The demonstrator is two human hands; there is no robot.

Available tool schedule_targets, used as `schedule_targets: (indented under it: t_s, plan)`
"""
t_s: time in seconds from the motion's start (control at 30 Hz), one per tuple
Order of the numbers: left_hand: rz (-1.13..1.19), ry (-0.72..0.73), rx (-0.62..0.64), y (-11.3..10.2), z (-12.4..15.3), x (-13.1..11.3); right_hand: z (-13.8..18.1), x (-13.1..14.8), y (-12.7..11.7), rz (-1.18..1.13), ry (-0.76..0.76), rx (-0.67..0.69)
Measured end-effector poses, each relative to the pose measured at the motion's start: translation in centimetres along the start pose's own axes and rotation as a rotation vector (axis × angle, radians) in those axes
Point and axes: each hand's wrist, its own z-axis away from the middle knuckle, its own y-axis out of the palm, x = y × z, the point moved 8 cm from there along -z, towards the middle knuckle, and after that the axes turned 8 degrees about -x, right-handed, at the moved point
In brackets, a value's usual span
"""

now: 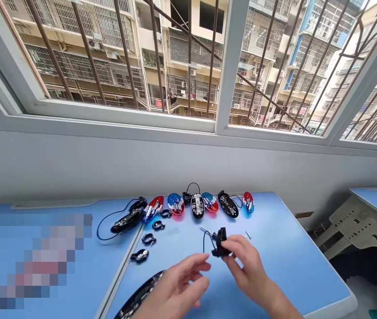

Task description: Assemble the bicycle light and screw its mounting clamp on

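Note:
My right hand (246, 263) pinches a small black plastic part (220, 243) with a thin black wire trailing from it, held just above the blue table (291, 261). Close beside it on the left is my left hand (176, 288), fingers loosely curled and apart, holding nothing I can make out. A metal screwdriver shaft (205, 230) lies on the table just behind the part. A small screw (248, 235) lies to the right of it.
Along the far edge lie several red-and-blue oval lenses (176, 204) and black oval housings (228, 204). Black ring clamps (149, 239) lie to the left. A black wired unit (126, 220) sits across the table seam. Another black housing (140, 296) lies at the near edge. A second desk (374, 199) stands to the right.

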Motion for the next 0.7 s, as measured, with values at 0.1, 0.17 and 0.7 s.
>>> schedule_targets:
  t_s: [0.1,0.17,0.7]
  plan:
    - [0.321,-0.079,0.078,3.7,-1.2,-0.9,0.6,1.8,0.2,0.244,-0.202,-0.023]
    - [0.456,-0.048,0.12,5.1,-1.9,-1.4,0.9,2.0,0.0,0.256,-0.196,-0.01]
    - [0.58,-0.112,0.129,4.5,-2.0,1.0,1.0,1.1,1.2,0.033,0.09,0.291]
